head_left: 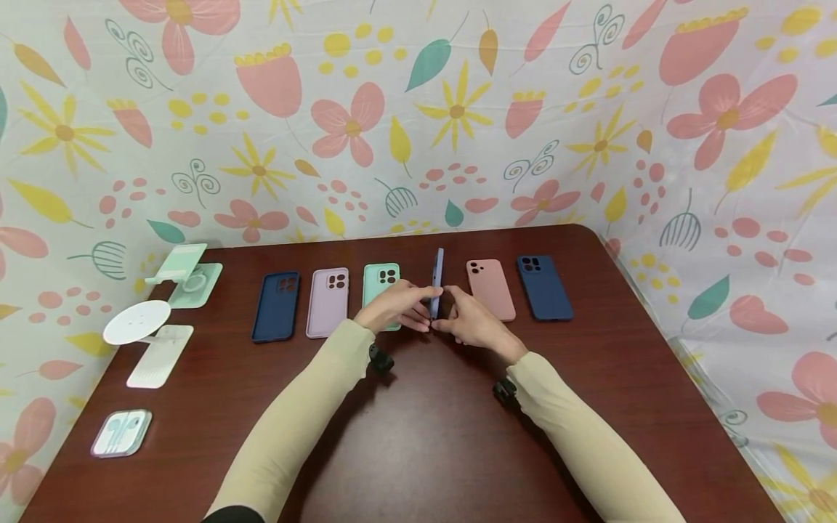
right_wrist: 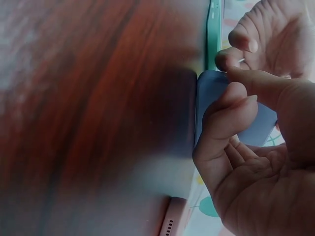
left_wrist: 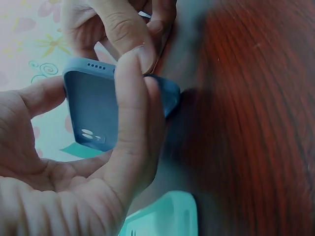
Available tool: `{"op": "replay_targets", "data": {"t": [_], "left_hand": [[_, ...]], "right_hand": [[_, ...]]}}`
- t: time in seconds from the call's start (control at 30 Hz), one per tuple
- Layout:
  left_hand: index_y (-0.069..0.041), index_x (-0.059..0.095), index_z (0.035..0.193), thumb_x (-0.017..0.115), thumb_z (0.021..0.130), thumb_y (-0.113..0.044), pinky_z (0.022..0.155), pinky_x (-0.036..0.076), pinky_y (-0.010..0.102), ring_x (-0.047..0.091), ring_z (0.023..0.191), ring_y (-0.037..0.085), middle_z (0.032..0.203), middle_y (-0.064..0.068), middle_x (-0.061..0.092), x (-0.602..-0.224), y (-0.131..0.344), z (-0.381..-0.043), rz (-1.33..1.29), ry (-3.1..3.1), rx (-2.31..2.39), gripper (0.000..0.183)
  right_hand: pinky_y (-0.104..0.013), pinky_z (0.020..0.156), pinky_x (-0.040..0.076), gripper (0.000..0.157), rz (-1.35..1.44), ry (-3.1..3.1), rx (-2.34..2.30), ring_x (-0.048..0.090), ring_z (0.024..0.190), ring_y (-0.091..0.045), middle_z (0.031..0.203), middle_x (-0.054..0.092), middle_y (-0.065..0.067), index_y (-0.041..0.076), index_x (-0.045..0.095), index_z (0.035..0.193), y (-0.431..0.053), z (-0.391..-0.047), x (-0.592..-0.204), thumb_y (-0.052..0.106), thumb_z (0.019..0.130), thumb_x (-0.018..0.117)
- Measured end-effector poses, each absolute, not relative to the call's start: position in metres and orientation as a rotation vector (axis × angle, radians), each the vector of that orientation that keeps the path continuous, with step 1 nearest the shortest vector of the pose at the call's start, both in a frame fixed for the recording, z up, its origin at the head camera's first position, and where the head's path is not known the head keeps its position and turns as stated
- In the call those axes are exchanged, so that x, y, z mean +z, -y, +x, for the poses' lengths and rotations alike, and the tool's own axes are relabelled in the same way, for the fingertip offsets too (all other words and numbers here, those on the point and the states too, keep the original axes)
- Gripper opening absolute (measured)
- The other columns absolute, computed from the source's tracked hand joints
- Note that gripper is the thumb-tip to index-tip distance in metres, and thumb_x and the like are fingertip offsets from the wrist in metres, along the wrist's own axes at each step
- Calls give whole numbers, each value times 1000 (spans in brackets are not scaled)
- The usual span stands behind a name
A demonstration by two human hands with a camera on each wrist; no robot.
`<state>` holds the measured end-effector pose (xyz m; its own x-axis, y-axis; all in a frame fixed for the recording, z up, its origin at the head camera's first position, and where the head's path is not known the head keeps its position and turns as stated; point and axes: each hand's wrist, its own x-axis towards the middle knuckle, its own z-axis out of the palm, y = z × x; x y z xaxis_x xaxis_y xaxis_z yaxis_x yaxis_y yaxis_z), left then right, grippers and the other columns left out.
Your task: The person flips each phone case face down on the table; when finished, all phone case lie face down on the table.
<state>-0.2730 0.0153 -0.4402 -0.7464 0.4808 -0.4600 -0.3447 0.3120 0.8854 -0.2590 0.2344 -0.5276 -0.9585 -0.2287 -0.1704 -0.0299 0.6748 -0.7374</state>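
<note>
At counter's (head_left: 428,443) twelve o'clock, left hand (head_left: 400,305) & right hand (head_left: 477,319) grip blue case (head_left: 438,267) on edge; mint case (head_left: 375,285) at its nine, pink case (head_left: 495,292) three.

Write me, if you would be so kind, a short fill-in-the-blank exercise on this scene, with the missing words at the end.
1. The left hand and right hand grip the held case, which is coloured ____.
2. In the head view, the neighbouring case just right of it is ____.
3. Besides the held case, ____ other cases lie on the table.
4. In the head view, the earphones lie near the table's ____ edge.

Missing words: blue; pink; five; left.
</note>
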Motion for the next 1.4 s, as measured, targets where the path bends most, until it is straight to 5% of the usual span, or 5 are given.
{"op": "replay_targets", "data": {"t": [0.27,0.73,1.4], "left_hand": [[4,62,141,79,103,-26,66,66,26,71,64,12,87,8,71,-438,-10,-275,110,-1993,1617,52],[-2,67,135,82,100,-15,82,70,51,70,55,13,86,10,71,-430,-5,-268,223,-2243,1598,40],[2,66,142,80,101,-14,69,69,41,71,54,10,94,17,80,-436,-3,-260,336,-2457,1407,46]], "right_hand": [[-41,52,60,95,-175,-2613,-1155,71,57,-27,81,73,-8,12,31,171,-229,-257,-521,41,97,84],[-34,54,55,88,-196,-2600,-1035,67,56,-20,74,71,-6,-8,36,164,-217,-240,-485,35,101,80],[-32,55,56,87,-166,-2574,-1035,67,57,-19,77,71,-7,-11,30,165,-215,-231,-471,29,103,77]]}}
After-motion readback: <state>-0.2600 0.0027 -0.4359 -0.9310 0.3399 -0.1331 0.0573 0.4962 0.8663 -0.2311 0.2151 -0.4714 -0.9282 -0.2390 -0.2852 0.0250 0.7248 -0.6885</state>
